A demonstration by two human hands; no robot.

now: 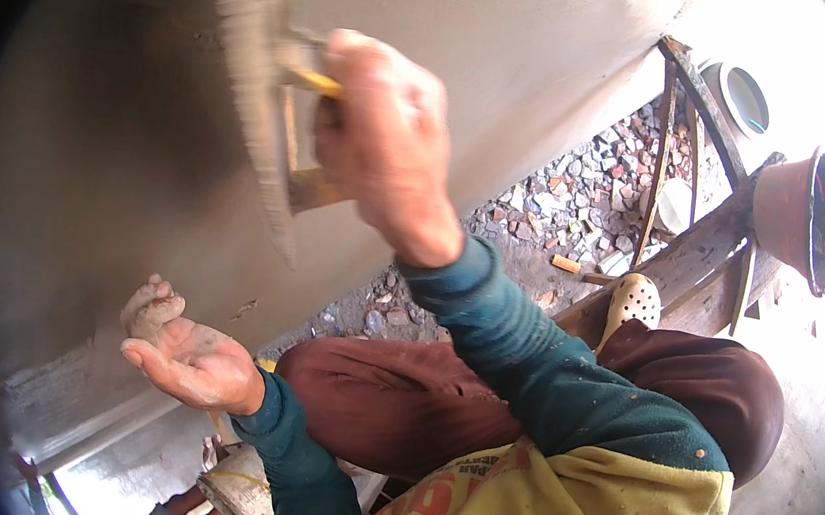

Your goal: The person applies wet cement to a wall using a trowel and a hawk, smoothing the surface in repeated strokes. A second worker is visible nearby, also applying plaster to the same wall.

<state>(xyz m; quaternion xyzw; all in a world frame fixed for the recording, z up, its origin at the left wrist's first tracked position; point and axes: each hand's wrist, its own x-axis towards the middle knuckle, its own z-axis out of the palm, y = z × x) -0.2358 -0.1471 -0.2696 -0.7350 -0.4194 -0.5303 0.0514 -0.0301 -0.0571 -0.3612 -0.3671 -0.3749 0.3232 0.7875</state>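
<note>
My right hand [384, 149] grips the handle of a plastering trowel [258, 151], whose long blade is motion-blurred against the grey plastered wall [98, 184] in front of me. Below and to the left, my left hand [191, 355] is turned palm up beside the wall, its thumb apart from its loosely curled fingers. Grey, paste-like material coats those fingers, and I see no tool in that hand.
Broken stone [571, 184] lies along the wall's foot. At right stand timber supports [700, 102], a stained bucket [784, 211] and a round pale container [741, 96]. A white bucket [233, 485] sits lower left. My clogged foot [634, 301] rests near a plank.
</note>
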